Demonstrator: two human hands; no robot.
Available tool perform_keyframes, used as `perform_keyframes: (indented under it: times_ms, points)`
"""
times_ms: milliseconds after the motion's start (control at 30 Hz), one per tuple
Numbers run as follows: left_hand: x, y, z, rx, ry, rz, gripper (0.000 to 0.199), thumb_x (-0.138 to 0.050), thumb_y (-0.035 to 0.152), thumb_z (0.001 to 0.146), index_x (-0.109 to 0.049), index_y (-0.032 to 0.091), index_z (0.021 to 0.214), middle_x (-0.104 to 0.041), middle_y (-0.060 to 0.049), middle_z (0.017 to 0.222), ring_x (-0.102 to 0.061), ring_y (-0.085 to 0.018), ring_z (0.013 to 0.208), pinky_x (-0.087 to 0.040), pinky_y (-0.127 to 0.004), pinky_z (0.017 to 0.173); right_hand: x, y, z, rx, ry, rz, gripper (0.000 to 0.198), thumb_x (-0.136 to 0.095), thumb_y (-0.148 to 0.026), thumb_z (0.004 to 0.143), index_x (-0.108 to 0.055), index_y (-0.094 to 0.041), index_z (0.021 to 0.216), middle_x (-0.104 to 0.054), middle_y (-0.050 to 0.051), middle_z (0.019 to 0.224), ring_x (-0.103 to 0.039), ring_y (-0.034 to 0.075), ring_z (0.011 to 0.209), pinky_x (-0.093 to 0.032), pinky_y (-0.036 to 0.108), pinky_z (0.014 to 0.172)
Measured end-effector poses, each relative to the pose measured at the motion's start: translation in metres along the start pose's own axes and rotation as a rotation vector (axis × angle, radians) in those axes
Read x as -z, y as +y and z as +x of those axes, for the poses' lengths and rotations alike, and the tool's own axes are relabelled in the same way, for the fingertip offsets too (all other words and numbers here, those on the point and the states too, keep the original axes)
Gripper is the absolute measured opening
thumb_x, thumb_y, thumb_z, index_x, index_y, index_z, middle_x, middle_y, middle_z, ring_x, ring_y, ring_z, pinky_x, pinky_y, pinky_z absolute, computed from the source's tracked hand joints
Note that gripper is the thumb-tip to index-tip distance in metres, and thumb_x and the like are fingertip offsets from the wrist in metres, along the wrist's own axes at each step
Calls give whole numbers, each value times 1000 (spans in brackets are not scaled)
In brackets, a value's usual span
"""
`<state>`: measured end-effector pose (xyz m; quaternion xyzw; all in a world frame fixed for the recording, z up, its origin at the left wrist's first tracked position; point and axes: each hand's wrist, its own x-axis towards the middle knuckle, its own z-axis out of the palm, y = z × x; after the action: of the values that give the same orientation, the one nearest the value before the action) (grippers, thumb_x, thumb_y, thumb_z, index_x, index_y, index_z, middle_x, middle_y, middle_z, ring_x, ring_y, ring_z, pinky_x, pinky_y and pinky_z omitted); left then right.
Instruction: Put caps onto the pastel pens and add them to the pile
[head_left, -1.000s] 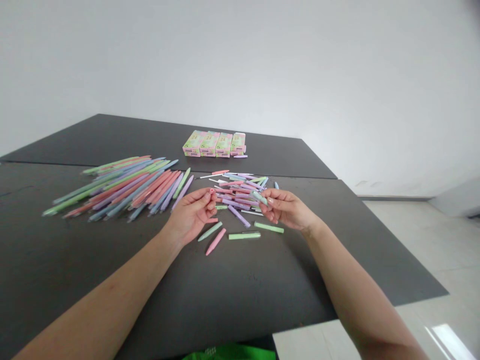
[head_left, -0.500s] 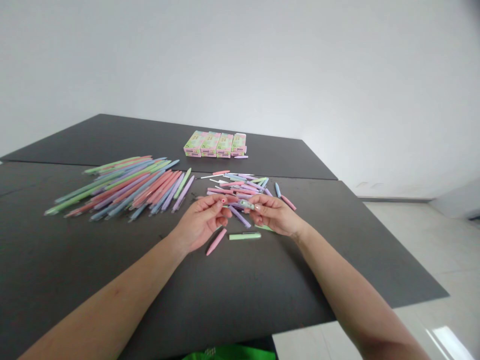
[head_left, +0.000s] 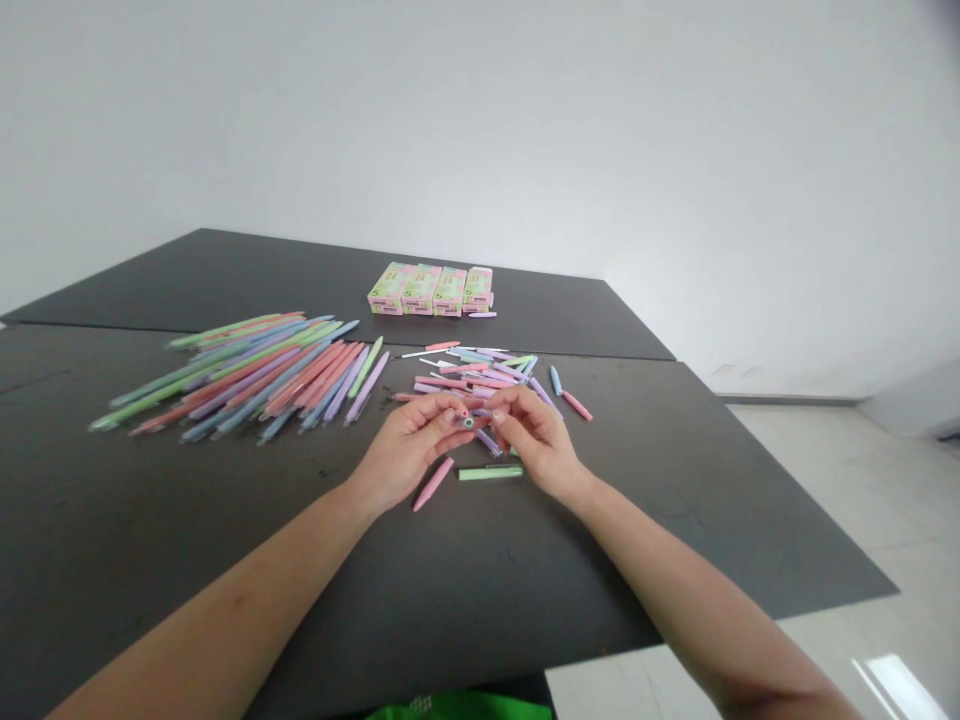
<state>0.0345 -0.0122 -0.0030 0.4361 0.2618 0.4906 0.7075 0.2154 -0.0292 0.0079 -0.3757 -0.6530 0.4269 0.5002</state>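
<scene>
My left hand [head_left: 409, 445] is closed in a pinch around small pen parts. A pale greenish pen part [head_left: 467, 422] shows its round end at the fingertips, with a red spot just above it. My right hand [head_left: 538, 440] is bent in a pinch right beside it; whatever lies between its fingers is hidden. Below the hands lie a pink pen barrel [head_left: 433, 485], tilted, and a light green pen piece [head_left: 490, 472] with a clip. Behind the fingers is a loose heap of pastel pen parts [head_left: 469, 368], partly covered by the hands.
A large pile of pastel pens [head_left: 247, 375] spreads over the left of the dark table [head_left: 420, 600]. Several small printed boxes [head_left: 420, 290] stand in a row at the back. A blue piece [head_left: 555, 380] and a pink piece [head_left: 577, 405] lie right of the heap.
My right hand has moved left, closer to my left hand. The greenish part it held now shows at my left fingertips, end toward me. The pens and boxes stay put.
</scene>
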Motion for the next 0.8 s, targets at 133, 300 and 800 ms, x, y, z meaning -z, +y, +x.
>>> perform_keyframes:
  times_ms: [133, 300, 800]
  points:
    - [3, -8, 1, -36, 10, 95, 15, -72, 28, 81, -70, 16, 89, -68, -7, 102, -66, -19, 95, -55, -32, 89, -6, 1, -3, -11, -42, 29, 23, -64, -37, 86, -61, -21, 103, -54, -1, 72, -47, 10, 59, -39, 24, 54]
    - [2, -7, 1, -50, 26, 176, 16, -71, 30, 81, -70, 16, 88, -68, -6, 94, -66, -17, 85, -56, -32, 86, -8, 6, 2, -134, -97, 119, 25, -66, -39, 84, -62, -20, 98, -61, -1, 72, -55, 9, 54, -44, 22, 49]
    - [1, -5, 0, -29, 17, 355, 26, -67, 41, 82, -63, 16, 86, -67, -3, 94, -69, -19, 88, -55, -40, 94, -3, 14, 7, -185, -115, 166, 28, -72, -39, 77, -62, -19, 93, -64, -1, 76, -61, 10, 58, -48, 21, 51]
